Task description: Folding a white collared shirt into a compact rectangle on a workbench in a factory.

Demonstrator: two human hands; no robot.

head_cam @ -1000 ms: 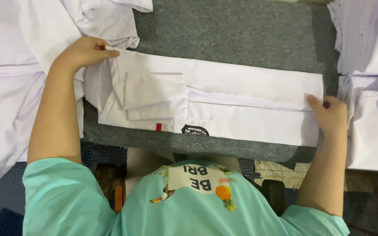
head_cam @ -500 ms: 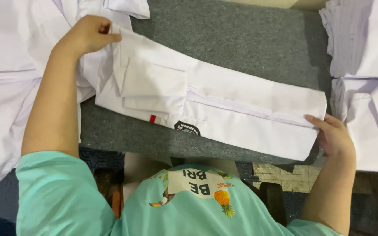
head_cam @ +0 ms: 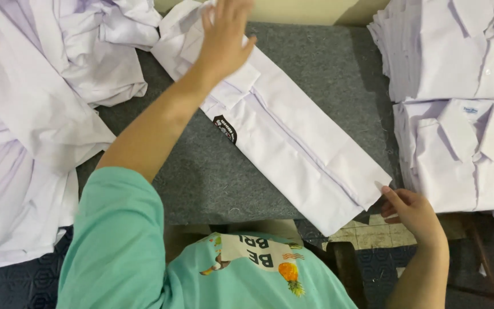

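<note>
- Loose heap of crumpled white shirts [head_cam: 35, 114] at far left of the grey felt-covered table [head_cam: 212, 183].
- Left hand [head_cam: 224, 37]: arm stretched forward, palm down, grip apart, flat over the top end of the long folded white shirt [head_cam: 298, 143].
- Shirt lies diagonally across the table.
- Right hand [head_cam: 410, 209]: fingers loosely curled, touching the shirt's lower corner, not clamped.
- Stacks of folded white collared shirts [head_cam: 458, 103] at right.

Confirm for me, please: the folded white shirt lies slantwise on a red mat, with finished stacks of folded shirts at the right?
Not quite: the mat is grey, not red, as the head view shows. The folded white shirt does lie slantwise on it, with stacks of folded shirts at the right.
</note>
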